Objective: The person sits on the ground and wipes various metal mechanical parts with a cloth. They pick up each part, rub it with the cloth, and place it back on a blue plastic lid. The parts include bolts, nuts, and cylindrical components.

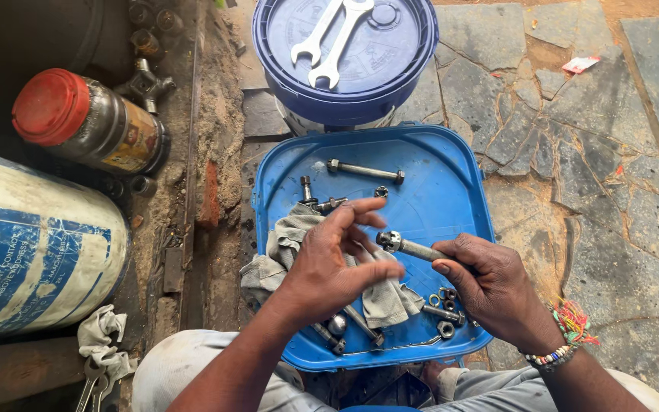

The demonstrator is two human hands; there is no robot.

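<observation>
- The right hand [490, 286] has its grip clenched on a grey bolt [413, 246], fingers wrapped round the shank so that the head end with a nut on it points left
- The left hand [333, 263] hovers just beside that nut, grip released, fingers spread and curled, thumb near the bolt's end; it holds nothing
- Both hands are above a blue square tray [451, 191] lying on the stone floor
- Under the left hand a grey rag [287, 240] lies crumpled in the tray
- A long bolt [365, 171] lies near the tray's far edge, well apart from the hands
- Loose nuts [444, 297] sit just below the right hand's fingers
- Beyond the tray stands a blue bucket lid [413, 46] with two open-ended spanners [333, 38] lying on it
- At the left lies a dark jar with a red cap [51, 107]
</observation>
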